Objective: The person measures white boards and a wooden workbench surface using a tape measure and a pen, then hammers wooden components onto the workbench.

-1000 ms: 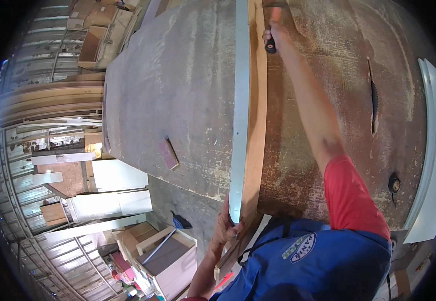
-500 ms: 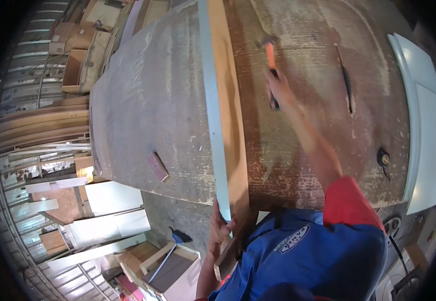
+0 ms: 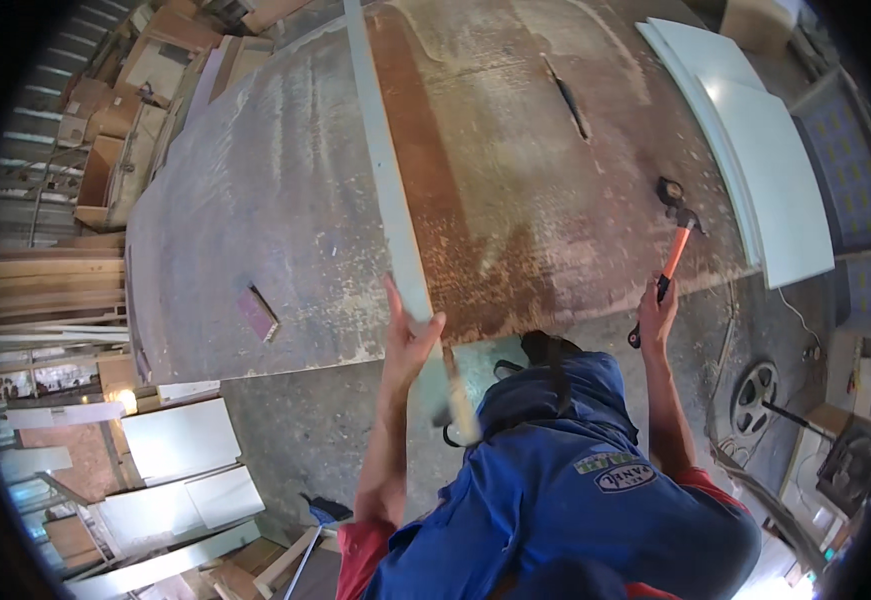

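Observation:
A long, narrow board (image 3: pixel 387 190) with a pale blue-white face runs across the worn brown worktable (image 3: pixel 515 220), its near end sticking out past the front edge. My left hand (image 3: pixel 413 340) is closed around this board near that edge, thumb on the right side. Over at the right, my right hand (image 3: pixel 658 312) grips the black handle end of a claw hammer (image 3: pixel 679 250) with an orange shaft. The hammer's head is close beside a small black tape measure (image 3: pixel 669 188) on the tabletop.
A small dark red block (image 3: pixel 258 312) lies on the table's left part. A long slot (image 3: pixel 567 100) cuts through the tabletop. White panels (image 3: pixel 755 150) overlap the right edge. Planks (image 3: pixel 55 285) are stacked at left; a wheel-like disc (image 3: pixel 755 398) stands at lower right.
My right hand has brought the hammer from the table's far middle to the near right, by the tape measure. The board's wood-coloured side no longer shows. The whole view has shifted.

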`<state>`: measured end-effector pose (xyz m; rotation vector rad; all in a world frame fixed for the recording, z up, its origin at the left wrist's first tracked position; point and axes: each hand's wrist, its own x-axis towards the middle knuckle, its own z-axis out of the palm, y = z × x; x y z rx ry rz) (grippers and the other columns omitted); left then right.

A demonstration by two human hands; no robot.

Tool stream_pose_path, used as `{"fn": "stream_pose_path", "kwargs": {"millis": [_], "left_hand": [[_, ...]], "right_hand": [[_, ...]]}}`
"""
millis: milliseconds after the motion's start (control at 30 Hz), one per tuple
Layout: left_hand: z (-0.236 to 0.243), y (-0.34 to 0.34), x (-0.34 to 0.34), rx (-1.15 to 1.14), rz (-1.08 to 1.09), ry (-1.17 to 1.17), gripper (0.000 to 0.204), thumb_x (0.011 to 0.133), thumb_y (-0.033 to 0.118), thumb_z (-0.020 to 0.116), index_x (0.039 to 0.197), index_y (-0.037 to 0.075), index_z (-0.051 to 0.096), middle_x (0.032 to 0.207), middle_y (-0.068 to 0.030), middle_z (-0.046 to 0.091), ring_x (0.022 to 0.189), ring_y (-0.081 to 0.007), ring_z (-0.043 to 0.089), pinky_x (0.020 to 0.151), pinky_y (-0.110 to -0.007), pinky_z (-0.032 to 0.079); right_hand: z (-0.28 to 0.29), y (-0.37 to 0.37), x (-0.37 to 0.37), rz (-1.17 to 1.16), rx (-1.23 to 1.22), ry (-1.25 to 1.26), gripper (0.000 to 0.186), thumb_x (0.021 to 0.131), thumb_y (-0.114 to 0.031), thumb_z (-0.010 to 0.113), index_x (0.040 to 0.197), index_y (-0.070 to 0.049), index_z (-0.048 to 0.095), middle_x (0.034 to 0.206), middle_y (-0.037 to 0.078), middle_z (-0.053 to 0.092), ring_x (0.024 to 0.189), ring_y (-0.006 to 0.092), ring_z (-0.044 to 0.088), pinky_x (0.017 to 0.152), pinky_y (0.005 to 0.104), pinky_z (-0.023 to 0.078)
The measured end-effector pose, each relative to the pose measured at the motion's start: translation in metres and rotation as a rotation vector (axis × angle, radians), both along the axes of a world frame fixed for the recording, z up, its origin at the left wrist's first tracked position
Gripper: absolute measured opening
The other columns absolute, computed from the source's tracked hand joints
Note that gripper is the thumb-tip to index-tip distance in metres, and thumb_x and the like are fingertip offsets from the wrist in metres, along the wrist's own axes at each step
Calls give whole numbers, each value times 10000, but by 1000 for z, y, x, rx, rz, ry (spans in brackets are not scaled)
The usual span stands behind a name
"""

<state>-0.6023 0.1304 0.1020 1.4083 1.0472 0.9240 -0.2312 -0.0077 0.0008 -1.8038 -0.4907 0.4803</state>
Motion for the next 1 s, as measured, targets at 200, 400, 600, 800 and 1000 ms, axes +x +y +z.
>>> {"fn": "stream_pose_path", "kwargs": {"millis": [200, 400, 600, 800, 1000], "left_hand": [[-59, -26, -18, 214, 360, 267, 891, 837, 179, 713, 1500, -46, 162, 1566, -227, 180, 1439, -308, 217, 1168, -392, 183], [-190, -112, -76, -125, 820, -38, 753, 822, 226, 721, 1420, -57, 361, 1428, -192, 416, 1309, -280, 414, 1058, -362, 370], [-189, -124, -91, -592, 516, -303, 270, 885, 213, 691, 1091, 44, 650, 1014, -37, 673, 901, -119, 619, 777, -257, 484], [-181, -140, -154, -494, 535, -285, 263, 901, 225, 689, 1079, 36, 656, 975, -25, 676, 880, -129, 627, 796, -272, 487], [-205, -134, -174, -486, 758, -260, 216, 902, 232, 684, 1016, 51, 658, 891, -3, 660, 788, -122, 613, 710, -255, 483]], "right_hand": [[40, -106, -3, -144, 32, 53, 133, 961, -162, 515, 1066, -82, 500, 623, -55, 408, 448, 34, 390, 382, 213, 326], [32, -154, -20, -177, 23, 52, 138, 971, -208, 541, 1018, -83, 505, 607, -47, 412, 438, 41, 397, 371, 222, 335], [-3, -136, -43, -104, 80, 170, 173, 963, -217, 550, 1038, -65, 517, 610, -31, 429, 434, 62, 420, 371, 236, 355], [2, -92, -41, 5, 111, 131, 188, 964, -206, 550, 1090, -69, 525, 619, -33, 415, 445, 55, 408, 383, 238, 346], [10, -43, -30, 103, 99, 68, 180, 963, -179, 539, 1106, -70, 531, 673, -31, 440, 479, 57, 424, 398, 248, 354]]}}
